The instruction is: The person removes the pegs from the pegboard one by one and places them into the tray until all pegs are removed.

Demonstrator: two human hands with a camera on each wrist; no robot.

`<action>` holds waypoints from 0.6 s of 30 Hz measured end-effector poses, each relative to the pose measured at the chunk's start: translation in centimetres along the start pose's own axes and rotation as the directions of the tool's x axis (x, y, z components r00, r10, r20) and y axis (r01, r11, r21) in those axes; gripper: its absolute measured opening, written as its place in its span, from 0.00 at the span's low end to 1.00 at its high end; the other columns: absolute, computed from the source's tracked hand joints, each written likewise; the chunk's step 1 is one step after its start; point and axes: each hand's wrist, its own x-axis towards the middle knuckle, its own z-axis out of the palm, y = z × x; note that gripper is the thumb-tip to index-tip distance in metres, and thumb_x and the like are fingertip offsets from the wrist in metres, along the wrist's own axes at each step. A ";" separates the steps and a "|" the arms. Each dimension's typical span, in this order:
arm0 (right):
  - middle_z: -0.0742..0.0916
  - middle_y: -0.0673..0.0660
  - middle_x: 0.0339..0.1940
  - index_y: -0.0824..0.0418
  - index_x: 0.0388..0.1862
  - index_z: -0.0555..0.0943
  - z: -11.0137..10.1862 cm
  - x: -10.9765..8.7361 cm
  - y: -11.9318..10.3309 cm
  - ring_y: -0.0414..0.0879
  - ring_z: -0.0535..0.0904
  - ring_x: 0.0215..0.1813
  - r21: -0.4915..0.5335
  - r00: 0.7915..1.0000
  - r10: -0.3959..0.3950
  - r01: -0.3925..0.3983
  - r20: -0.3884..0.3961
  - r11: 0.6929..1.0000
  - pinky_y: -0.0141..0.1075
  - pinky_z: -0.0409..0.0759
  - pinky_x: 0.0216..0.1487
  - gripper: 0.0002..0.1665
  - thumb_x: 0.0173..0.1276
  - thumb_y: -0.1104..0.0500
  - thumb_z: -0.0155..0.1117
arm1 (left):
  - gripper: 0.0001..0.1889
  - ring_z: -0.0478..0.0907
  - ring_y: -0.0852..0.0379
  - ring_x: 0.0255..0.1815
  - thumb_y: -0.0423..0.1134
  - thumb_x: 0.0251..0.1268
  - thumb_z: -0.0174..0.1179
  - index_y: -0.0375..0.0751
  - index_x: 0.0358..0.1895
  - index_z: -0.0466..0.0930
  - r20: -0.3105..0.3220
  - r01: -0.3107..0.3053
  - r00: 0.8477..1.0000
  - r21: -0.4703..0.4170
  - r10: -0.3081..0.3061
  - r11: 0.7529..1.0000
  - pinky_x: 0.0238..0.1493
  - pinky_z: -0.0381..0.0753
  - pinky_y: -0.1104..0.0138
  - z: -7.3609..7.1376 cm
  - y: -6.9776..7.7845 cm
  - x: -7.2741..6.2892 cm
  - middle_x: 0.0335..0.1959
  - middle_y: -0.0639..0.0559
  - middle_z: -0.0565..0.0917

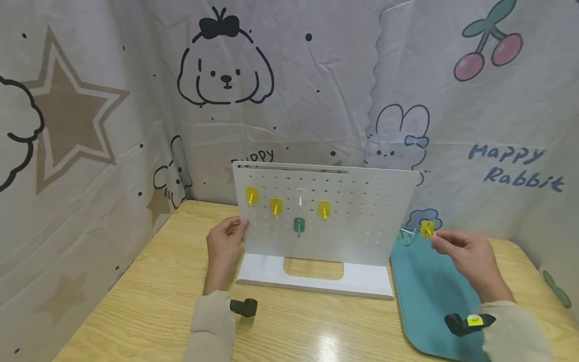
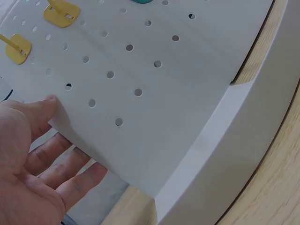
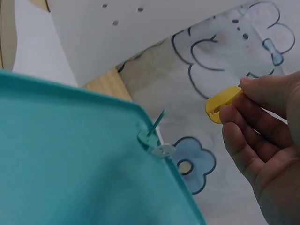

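A white pegboard (image 1: 362,216) stands upright on its base. Its left edge is held by my left hand (image 1: 226,240), thumb on the front face and fingers behind, as the left wrist view shows. Three yellow hooks, one of them a yellow hook (image 1: 323,210) nearest the middle, sit on the board with a white hook (image 1: 300,200) and a green hook (image 1: 299,225). Over the far end of the tray, my right hand (image 1: 470,259) pinches another yellow hook (image 3: 220,104) between thumb and fingers, apart from the board.
A teal tray (image 1: 434,296) lies to the right of the pegboard on the wooden table (image 1: 289,327). In its far left corner are a green hook (image 3: 149,138) and a white hook (image 3: 164,150). A printed curtain (image 1: 316,100) hangs behind the table.
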 end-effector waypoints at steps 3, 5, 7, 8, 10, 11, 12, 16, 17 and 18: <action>0.86 0.66 0.47 0.69 0.57 0.81 0.6 0.5 0.9 0.39 0.80 0.40 0.004 0.999 0.039 -0.039 0.015 0.999 0.47 0.80 0.46 0.27 0.76 0.47 0.61 | 0.12 0.85 0.51 0.41 0.44 0.69 0.66 0.40 0.48 0.86 -0.014 -0.014 1.000 0.020 0.014 1.000 0.39 0.84 0.66 0.0 0.0 0.1 0.41 0.46 0.88; 0.87 0.66 0.46 0.70 0.58 0.81 1.0 0.8 1.4 0.43 0.82 0.41 0.007 0.997 0.071 -0.072 0.029 0.997 0.52 0.79 0.48 0.27 0.76 0.48 0.61 | 0.12 0.85 0.51 0.41 0.43 0.69 0.66 0.39 0.47 0.86 -0.022 -0.025 0.999 0.029 0.026 0.999 0.38 0.84 0.67 0.0 0.0 0.2 0.41 0.46 0.88; 0.87 0.65 0.45 0.71 0.57 0.80 1.4 1.0 2.0 0.46 0.83 0.41 0.011 0.993 0.107 -0.108 0.046 0.994 0.53 0.80 0.48 0.27 0.76 0.49 0.62 | 0.12 0.85 0.50 0.41 0.42 0.69 0.66 0.39 0.48 0.86 -0.022 -0.033 0.999 0.035 0.034 0.999 0.37 0.83 0.68 0.0 -0.1 0.3 0.41 0.45 0.88; 0.88 0.64 0.45 0.71 0.57 0.81 1.5 1.2 2.3 0.47 0.83 0.41 0.003 0.991 0.124 -0.124 0.054 0.992 0.52 0.80 0.48 0.27 0.75 0.49 0.62 | 0.12 0.85 0.50 0.41 0.42 0.69 0.66 0.39 0.48 0.86 -0.019 -0.033 0.999 0.033 0.033 0.999 0.37 0.83 0.68 0.0 -0.1 0.3 0.41 0.45 0.88; 0.88 0.63 0.45 0.71 0.57 0.81 1.8 1.5 2.8 0.46 0.84 0.41 0.002 0.984 0.164 -0.165 0.075 0.986 0.49 0.82 0.46 0.27 0.74 0.49 0.64 | 0.12 0.85 0.50 0.40 0.42 0.69 0.66 0.39 0.48 0.86 -0.015 -0.035 0.999 0.033 0.036 0.999 0.37 0.83 0.69 0.0 -0.1 0.2 0.40 0.45 0.88; 0.88 0.63 0.45 0.71 0.57 0.81 2.0 1.6 3.0 0.46 0.84 0.41 -0.002 0.980 0.180 -0.180 0.081 0.984 0.46 0.83 0.44 0.26 0.74 0.49 0.64 | 0.12 0.85 0.50 0.40 0.42 0.70 0.65 0.39 0.49 0.86 -0.013 -0.035 0.999 0.034 0.036 0.999 0.36 0.82 0.70 0.0 -0.1 0.2 0.40 0.45 0.88; 0.88 0.62 0.45 0.71 0.57 0.81 2.1 1.7 3.2 0.45 0.84 0.41 -0.004 0.976 0.198 -0.199 0.087 0.980 0.44 0.83 0.42 0.26 0.73 0.49 0.65 | 0.12 0.85 0.50 0.40 0.42 0.70 0.65 0.39 0.49 0.86 -0.011 -0.036 0.999 0.033 0.036 0.999 0.36 0.82 0.70 -0.1 -0.2 0.2 0.40 0.45 0.88; 0.88 0.61 0.44 0.70 0.57 0.81 2.4 2.0 3.7 0.46 0.82 0.41 -0.022 0.968 0.233 -0.232 0.093 0.972 0.36 0.79 0.35 0.26 0.72 0.50 0.65 | 0.12 0.85 0.49 0.40 0.42 0.70 0.65 0.38 0.48 0.86 -0.010 -0.038 0.999 0.030 0.038 0.999 0.36 0.82 0.71 -0.1 -0.1 0.1 0.40 0.45 0.88; 0.88 0.61 0.44 0.71 0.57 0.81 2.5 2.1 3.9 0.46 0.82 0.40 -0.026 0.967 0.235 -0.234 0.095 0.972 0.35 0.78 0.34 0.26 0.72 0.50 0.65 | 0.12 0.85 0.49 0.40 0.42 0.70 0.65 0.38 0.48 0.86 -0.010 -0.038 0.999 0.027 0.038 0.999 0.36 0.82 0.71 -0.1 -0.1 0.1 0.40 0.45 0.88; 0.88 0.61 0.44 0.71 0.57 0.81 2.6 2.2 4.1 0.46 0.82 0.40 -0.028 0.966 0.237 -0.236 0.099 0.971 0.34 0.78 0.34 0.26 0.72 0.51 0.65 | 0.12 0.85 0.48 0.40 0.42 0.70 0.65 0.38 0.48 0.86 -0.009 -0.038 0.999 0.024 0.038 0.999 0.36 0.82 0.70 -0.1 -0.1 0.1 0.40 0.44 0.88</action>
